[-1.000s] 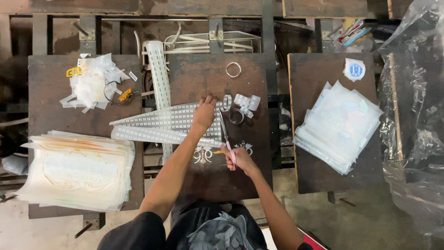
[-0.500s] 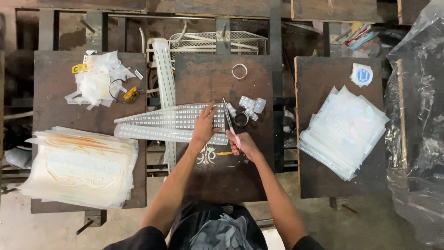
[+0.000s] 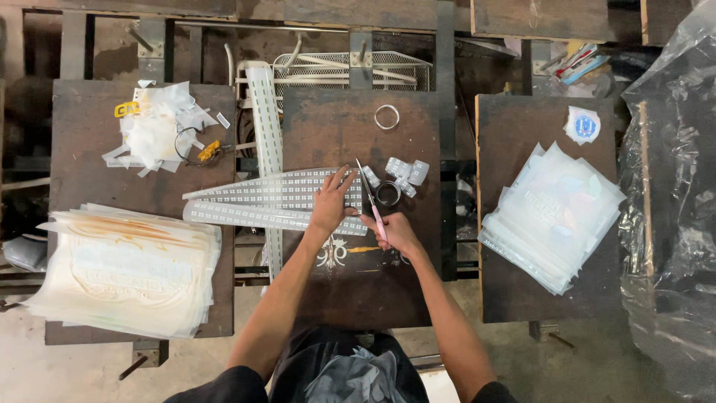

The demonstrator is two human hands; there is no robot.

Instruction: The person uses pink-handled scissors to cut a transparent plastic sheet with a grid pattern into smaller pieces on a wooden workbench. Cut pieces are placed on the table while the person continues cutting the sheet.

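scissors [image 3: 371, 195] now angled further across the strips [image 3: 276, 200] at mid-bench; right hand [image 3: 395, 231] grasps their pink handle, left hand [image 3: 333, 201] flat, grip released, pressing strips.

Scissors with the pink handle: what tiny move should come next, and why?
Probably closing the blades a little further along the sheet's end. The right hand holds the pink-handled scissors, blades pointing away at the right edge of the dotted white sheets, while the left hand presses those sheets flat on the dark table.
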